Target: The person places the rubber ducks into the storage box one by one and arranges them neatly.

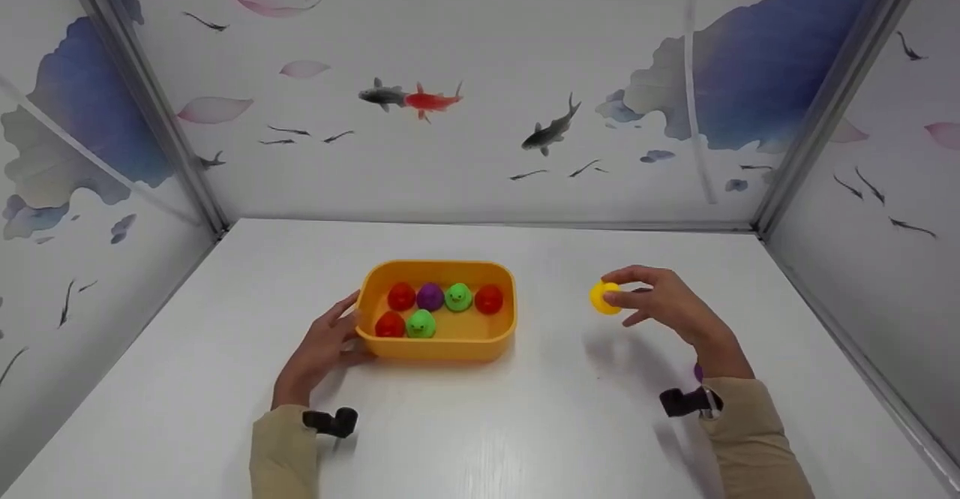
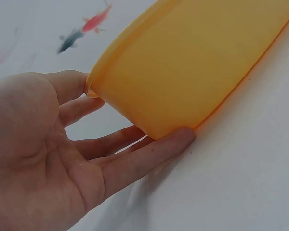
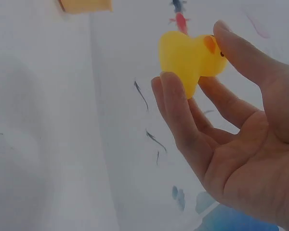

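A yellow-orange plastic bin (image 1: pixel 442 349) stands on the white table with several small toys in it. Two green toys (image 1: pixel 421 324) show little faces; red toys (image 1: pixel 489 299) and a purple toy (image 1: pixel 430 296) lie around them. My left hand (image 1: pixel 322 353) holds the bin's left end, its digits around the corner, with some fingertips hidden behind the wall (image 2: pixel 183 72). To the right of the bin, my right hand (image 1: pixel 667 304) pinches a yellow rubber duck (image 3: pixel 180 57) between thumb and fingertips, above the table. The duck's orange beak shows in the right wrist view.
A purple thing (image 1: pixel 699 371) lies mostly hidden behind the right wrist. White panels (image 1: pixel 480 169) printed with fish and petals close off the table (image 1: pixel 465 439) at the back and both sides. Black wrist cameras (image 1: pixel 330 422) sit at both cuffs.
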